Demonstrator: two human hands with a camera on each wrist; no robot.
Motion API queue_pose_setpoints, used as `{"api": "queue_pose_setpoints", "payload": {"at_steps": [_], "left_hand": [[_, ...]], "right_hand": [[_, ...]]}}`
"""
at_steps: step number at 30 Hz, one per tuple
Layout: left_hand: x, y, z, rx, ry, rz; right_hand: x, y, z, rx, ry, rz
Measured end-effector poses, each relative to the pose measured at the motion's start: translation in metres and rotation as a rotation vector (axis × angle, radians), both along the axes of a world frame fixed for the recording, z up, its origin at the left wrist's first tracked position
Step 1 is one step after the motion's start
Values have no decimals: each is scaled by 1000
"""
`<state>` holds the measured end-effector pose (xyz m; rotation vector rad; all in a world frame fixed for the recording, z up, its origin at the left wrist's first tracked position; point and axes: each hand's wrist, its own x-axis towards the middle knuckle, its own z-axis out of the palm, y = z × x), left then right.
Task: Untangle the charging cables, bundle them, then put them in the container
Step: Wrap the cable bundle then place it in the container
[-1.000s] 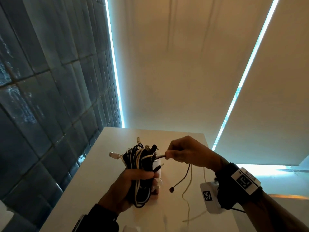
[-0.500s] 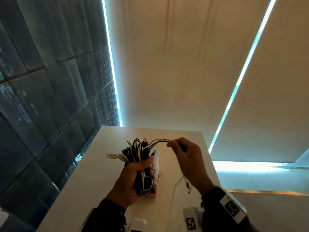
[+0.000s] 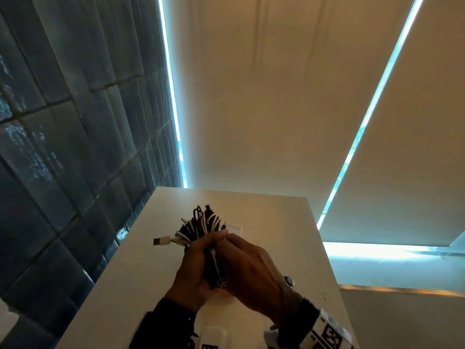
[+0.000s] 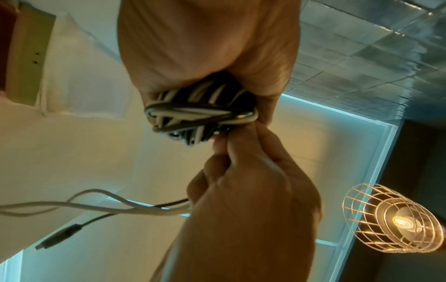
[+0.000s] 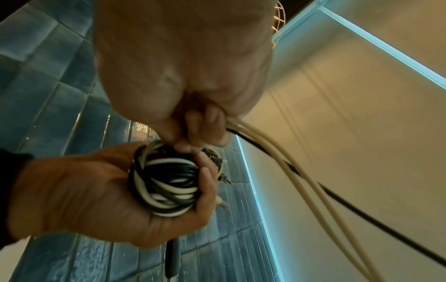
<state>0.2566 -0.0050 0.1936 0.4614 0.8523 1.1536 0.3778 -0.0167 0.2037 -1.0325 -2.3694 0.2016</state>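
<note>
My left hand grips a thick bundle of black and white charging cables, held upright above the white table. A white USB plug sticks out of the bundle to the left. In the right wrist view the coiled bundle lies in the left palm. My right hand is pressed against the bundle's right side and pinches loose cable ends, white and black, which trail away from its fingers. In the left wrist view those loose strands hang left, ending in a dark plug. No container is in view.
A dark tiled wall runs along the table's left edge. Beige roller blinds hang behind the table, with bright gaps of light between them. A small pale object lies on the table behind the bundle. A wire-cage lamp hangs overhead.
My right hand has come in from the right, carrying the loose cable ends across the top of the bundle, and now sits tight against it. The left hand kept its grip.
</note>
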Motion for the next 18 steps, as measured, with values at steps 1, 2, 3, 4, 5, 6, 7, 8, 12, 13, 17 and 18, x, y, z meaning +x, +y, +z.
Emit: {"api": "queue_pose_setpoints", "payload": {"at_steps": [1,2,3,4,5,6,7,8,12,13,17,18], "left_hand": [[0,1,0,7,6,32],[-2,5,0,14,5,72],[-3,10,0,30,-13,116],[-6,15,1,54,-34,167],[-10,20,4,78,-64,218],[-15,24,8,102,-101,268],[-19,28,15,136,-150,303],[-22,29,21,175,-190,322],[-26,29,37,281,-209,304],[-26,29,37,289,-195,284],[-15,20,28,290,-70,215],[-10,17,26,278,-46,223]], "right_hand": [[-1,-2,-1,-6,15,-17],[-2,-7,-1,-25,73,-40],[-2,-13,-1,-53,154,-56],[-1,-18,-5,-82,230,-74],[1,-22,-8,-127,293,-81],[3,-25,-14,-198,344,-65],[7,-28,-20,-292,387,-34],[12,-30,-29,-398,409,-4],[36,-25,-41,-813,301,43],[40,-23,-37,-831,317,61],[31,-12,-14,-902,582,119],[24,-11,-9,-913,656,115]]}}
